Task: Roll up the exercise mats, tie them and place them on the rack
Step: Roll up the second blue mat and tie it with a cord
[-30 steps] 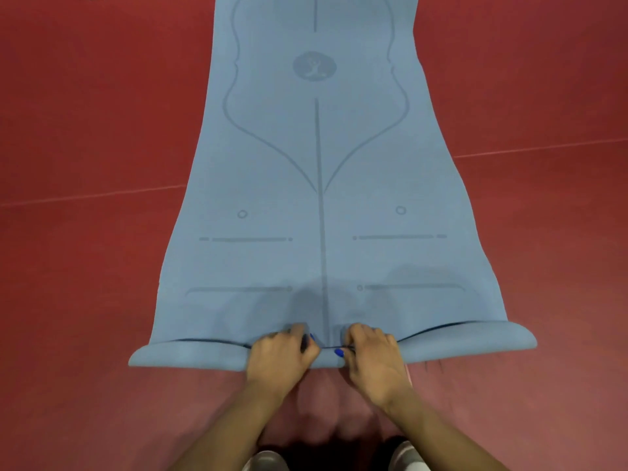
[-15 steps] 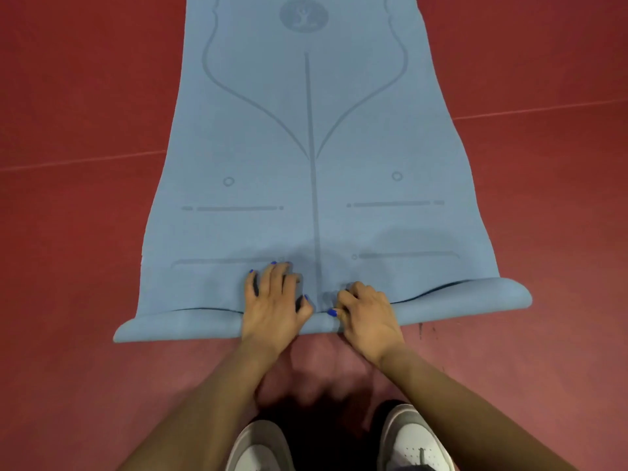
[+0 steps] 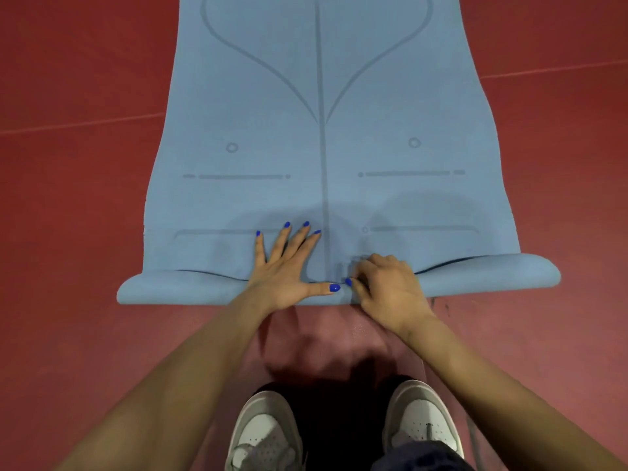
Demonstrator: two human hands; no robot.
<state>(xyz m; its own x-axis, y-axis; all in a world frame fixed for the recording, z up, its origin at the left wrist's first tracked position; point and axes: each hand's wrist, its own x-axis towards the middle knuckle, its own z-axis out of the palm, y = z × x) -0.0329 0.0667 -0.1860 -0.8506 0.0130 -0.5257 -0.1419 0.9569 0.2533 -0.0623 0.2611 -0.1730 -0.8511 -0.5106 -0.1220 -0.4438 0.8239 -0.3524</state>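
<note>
Two hands: both at the near, rolled end of one mat, close to its centre line.
Floor (image 3: 68,232): red, with a thin pale line running across it on either side of the mat.
Mat (image 3: 323,164): blue, lying flat on the floor and stretching away from the person; printed with a long centre line, curved outlines, small circles and short dashes.
Rolled edge (image 3: 176,288): the near end of the mat is curled over into a low roll that spans its full width; a dark gap shows between the roll and the flat part at left and right.
Left hand (image 3: 289,266): spread flat, palm down on the roll, fingers fanned forward onto the flat mat, thumb stretched right along the roll; blue nail polish.
Right hand (image 3: 387,283): fingers curled, gripping the roll's edge just right of the centre line; its thumb tip is almost touching the left thumb tip.
Shoes (image 3: 268,433): grey and white pair at the bottom of the view, on the floor, just behind the roll and between the forearms.
</note>
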